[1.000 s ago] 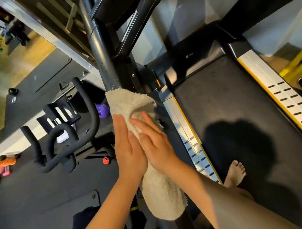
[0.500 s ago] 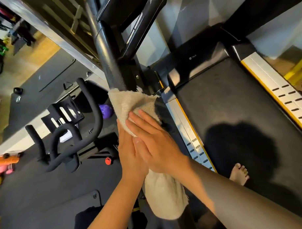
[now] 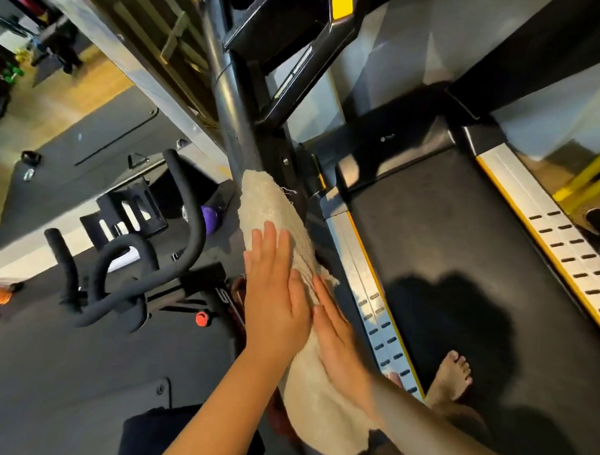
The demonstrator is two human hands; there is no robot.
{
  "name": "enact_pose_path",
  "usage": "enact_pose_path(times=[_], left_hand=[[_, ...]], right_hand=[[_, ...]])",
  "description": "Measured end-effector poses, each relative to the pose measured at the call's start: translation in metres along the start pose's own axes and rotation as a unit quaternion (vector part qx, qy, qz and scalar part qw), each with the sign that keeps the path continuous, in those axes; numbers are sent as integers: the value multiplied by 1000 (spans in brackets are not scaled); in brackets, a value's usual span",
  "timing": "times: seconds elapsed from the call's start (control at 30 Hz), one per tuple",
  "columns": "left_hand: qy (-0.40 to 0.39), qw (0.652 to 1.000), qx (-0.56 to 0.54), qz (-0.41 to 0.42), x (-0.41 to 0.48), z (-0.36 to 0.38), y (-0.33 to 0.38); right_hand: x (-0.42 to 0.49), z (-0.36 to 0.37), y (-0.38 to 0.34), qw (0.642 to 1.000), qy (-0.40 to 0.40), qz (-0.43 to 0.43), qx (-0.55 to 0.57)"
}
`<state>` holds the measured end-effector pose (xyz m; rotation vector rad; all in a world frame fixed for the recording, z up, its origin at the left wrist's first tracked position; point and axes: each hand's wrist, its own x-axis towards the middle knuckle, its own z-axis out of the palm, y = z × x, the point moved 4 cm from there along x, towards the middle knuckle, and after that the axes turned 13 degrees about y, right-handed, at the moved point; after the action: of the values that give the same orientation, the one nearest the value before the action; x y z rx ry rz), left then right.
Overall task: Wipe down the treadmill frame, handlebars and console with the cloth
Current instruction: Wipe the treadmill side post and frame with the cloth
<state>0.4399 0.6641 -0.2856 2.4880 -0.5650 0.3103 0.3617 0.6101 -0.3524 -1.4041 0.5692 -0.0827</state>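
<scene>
Here: left hand point(image 3: 272, 294), right hand point(image 3: 342, 344) flat, pressing cloth point(image 3: 275, 206) onto treadmill upright point(image 3: 235, 99); dark floor matting point(image 3: 65, 372).

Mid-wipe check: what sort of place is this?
Most likely a gym: a black treadmill belt with silver slotted side rails, a black exercise bike with curved padded handlebars beside it, and dark rubber floor mats.

A single wide-angle camera worn on the head looks steeply down, at close range, on the left hand point(image 3: 275, 301) and right hand point(image 3: 339, 341) at centre frame, with the black treadmill belt point(image 3: 444, 249) to their right and a black exercise bike's handlebars point(image 3: 194, 220) to their left.
</scene>
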Motion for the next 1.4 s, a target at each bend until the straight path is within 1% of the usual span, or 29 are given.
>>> enact_pose_path(times=[0.1,0.13,0.17,0.2,0.23,0.27,0.3,0.33,0.4,0.47,0.53,0.57,0.67,0.73,0.83,0.93,0.97,1.03,1.13,1.2,1.3,1.33,1.4], left_hand=[[-47,996,21,72,17,2,-4],[-58,993,32,93,21,2,-4],[-63,991,41,107,24,2,-4],[-64,990,47,114,25,2,-3],[-63,990,51,115,25,2,-2],[-62,990,54,114,25,2,-2],[-61,990,55,113,24,2,-2],[-60,991,53,112,23,1,-2],[-61,991,44,114,23,0,-3],[-65,990,49,116,25,1,-4],[-58,991,69,100,22,2,-3],[-56,992,74,84,17,3,-1],[-25,997,75,22,-9,-2,9],[-7,998,64,-11,-26,-3,14],[6,997,69,-29,-34,-1,12],[10,997,72,-9,-31,0,10],[4,997,77,-8,-29,2,9],[-13,994,107,-35,-28,6,8],[-2,989,125,-82,-42,7,12],[0,987,124,-102,-61,5,20],[-66,973,194,-108,-81,-1,30],[-75,971,201,-104,-81,-1,30],[-57,978,167,-114,-71,-2,25]], right_hand=[[24,2,-9,998,13,-64,21],[36,4,-17,997,11,-69,39],[45,4,-25,996,19,-85,32],[53,4,-29,998,18,-51,39],[56,6,-30,997,-6,-3,72],[56,10,-27,991,-10,57,122],[53,9,-27,996,16,34,80],[50,7,-25,998,21,28,56],[43,6,-17,998,16,40,38],[38,6,-8,997,22,74,28],[30,2,-4,994,31,102,10],[24,0,-8,995,31,100,10],[19,-4,-19,999,14,49,-1],[23,-5,-32,999,13,26,13],[31,-11,-50,1000,-2,1,-7],[33,-28,-67,1000,-6,11,-22],[33,-31,-72,1000,-9,20,-20],[33,-30,-82,999,-8,25,-26],[30,-22,-90,997,-15,-4,-71],[22,-22,-83,991,-49,-40,-116],[-1,-22,-74,967,-92,-117,-205],[-7,-20,-75,964,-102,-129,-210],[-5,-20,-79,970,-111,-118,-181]])
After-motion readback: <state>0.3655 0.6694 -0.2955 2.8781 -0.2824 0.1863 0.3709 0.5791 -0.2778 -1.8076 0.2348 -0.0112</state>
